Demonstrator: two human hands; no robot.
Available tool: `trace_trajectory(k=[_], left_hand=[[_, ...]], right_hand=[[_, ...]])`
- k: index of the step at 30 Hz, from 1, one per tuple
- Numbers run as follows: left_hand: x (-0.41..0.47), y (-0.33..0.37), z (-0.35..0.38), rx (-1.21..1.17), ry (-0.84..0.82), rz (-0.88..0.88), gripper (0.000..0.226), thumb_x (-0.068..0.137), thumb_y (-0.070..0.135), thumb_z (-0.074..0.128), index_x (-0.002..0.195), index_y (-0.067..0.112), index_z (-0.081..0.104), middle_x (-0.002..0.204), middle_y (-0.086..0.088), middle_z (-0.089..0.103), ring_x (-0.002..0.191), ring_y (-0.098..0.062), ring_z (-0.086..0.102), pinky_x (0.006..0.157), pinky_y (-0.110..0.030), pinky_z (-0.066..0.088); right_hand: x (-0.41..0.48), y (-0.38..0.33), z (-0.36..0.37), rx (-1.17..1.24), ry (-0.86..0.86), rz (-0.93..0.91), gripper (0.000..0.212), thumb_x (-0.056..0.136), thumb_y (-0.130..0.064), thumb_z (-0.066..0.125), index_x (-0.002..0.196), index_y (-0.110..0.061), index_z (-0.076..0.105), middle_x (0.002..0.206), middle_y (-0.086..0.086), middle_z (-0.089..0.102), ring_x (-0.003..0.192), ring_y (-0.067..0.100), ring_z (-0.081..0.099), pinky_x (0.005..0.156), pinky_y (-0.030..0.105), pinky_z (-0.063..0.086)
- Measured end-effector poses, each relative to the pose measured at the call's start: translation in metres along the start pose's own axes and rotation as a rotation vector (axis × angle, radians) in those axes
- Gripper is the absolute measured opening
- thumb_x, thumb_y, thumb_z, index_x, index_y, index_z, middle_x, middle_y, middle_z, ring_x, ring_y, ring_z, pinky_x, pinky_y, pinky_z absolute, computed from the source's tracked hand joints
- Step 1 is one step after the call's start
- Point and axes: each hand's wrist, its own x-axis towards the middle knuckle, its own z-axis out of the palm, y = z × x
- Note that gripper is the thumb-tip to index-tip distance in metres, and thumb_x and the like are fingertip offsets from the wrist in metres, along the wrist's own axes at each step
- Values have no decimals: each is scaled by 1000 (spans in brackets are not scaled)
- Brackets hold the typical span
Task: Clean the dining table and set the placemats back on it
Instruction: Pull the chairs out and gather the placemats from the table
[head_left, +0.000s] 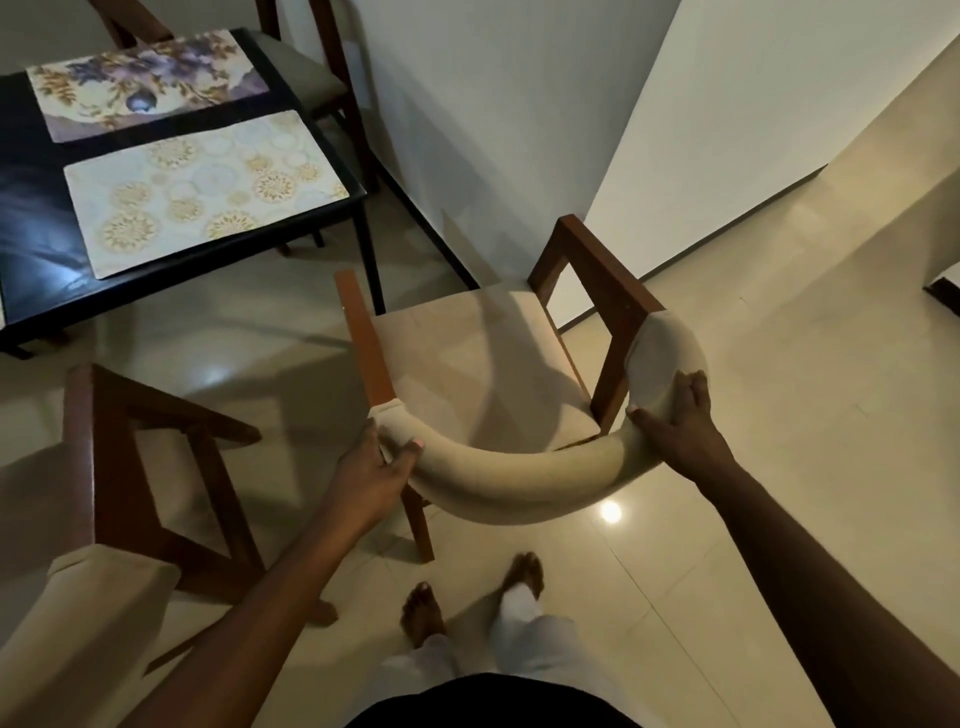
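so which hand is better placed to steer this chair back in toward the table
Left. The left hand grips the padded backrest on the end toward the dining table; the right hand holds the far end, by the wall.

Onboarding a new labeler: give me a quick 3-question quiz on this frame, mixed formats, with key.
1. True or false: both hands grip the padded backrest of the same chair.
2. Multiple choice: how many placemats lie on the dark table? A) none B) two C) four
3. Fill in: the chair being held stands ___ the table, not tucked under it.

Key
1. True: left hand holds the backrest's left end, right hand its right end.
2. B: a floral placemat at the far side and a circle-patterned placemat nearer the camera.
3. Apart from (clear of).
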Motion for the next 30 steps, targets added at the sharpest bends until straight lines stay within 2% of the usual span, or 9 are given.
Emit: trace_trajectory(k=[2,4,8,11,15,18,21,25,30], left_hand=[[19,8,9,-32,4,-44,66,100,50,59,155,20,39,150,-9,55,123,-24,58,99,-35,49],[29,9,16,-67,14,-81,66,97,46,65,152,19,39,145,-10,57,122,-26,61,99,-39,54],[55,16,33,-119,103,-244,87,89,40,77,156,16,27,147,-17,53,127,-36,59,101,-50,55],[80,22,39,-82,177,-392,90,87,34,80,155,10,26,146,-21,51,130,-40,56,102,-47,52],[107,26,37,-82,250,-503,67,80,30,84,133,9,49,131,-17,63,117,-38,63,92,-42,53],[115,27,35,-68,293,-551,61,75,32,85,126,12,60,121,-12,68,106,-32,65,89,-41,56],[124,27,34,-61,294,-574,59,73,36,87,122,12,65,112,-8,71,96,-26,65,84,-39,56],[139,20,29,-106,287,-618,58,73,40,85,121,13,68,105,-5,71,95,-26,68,87,-41,59],[149,13,30,-135,295,-621,49,81,28,81,123,9,66,104,-6,69,96,-27,67,87,-40,58]], right_hand=[[34,2,-8,-54,-28,25,104,93,-47,71,165,-23,0,172,1,-14,151,44,27,110,56,44],[57,3,-15,-92,-33,53,107,92,-40,75,165,-28,-1,172,6,-12,146,49,33,108,58,45],[115,3,-35,-109,-92,93,112,89,-33,79,164,-34,-5,164,20,18,136,54,43,105,63,47],[151,-1,-44,-139,-121,60,108,90,-32,79,164,-29,-1,155,26,35,132,52,47,104,60,47],[196,-12,-49,-189,-168,-1,93,90,-35,77,161,-19,18,149,22,48,131,46,52,104,55,48],[219,-22,-51,-217,-196,-35,76,90,-33,77,150,-10,37,140,20,58,124,44,58,103,53,49],[237,-29,-51,-246,-228,-34,60,91,-34,77,136,-6,50,130,18,62,115,41,62,98,50,51],[257,-35,-48,-297,-270,-24,55,89,-33,78,132,-8,55,121,13,64,98,29,57,94,48,52],[272,-35,-46,-250,-301,10,42,83,-25,83,118,-11,63,111,10,65,100,32,61,95,49,53]])
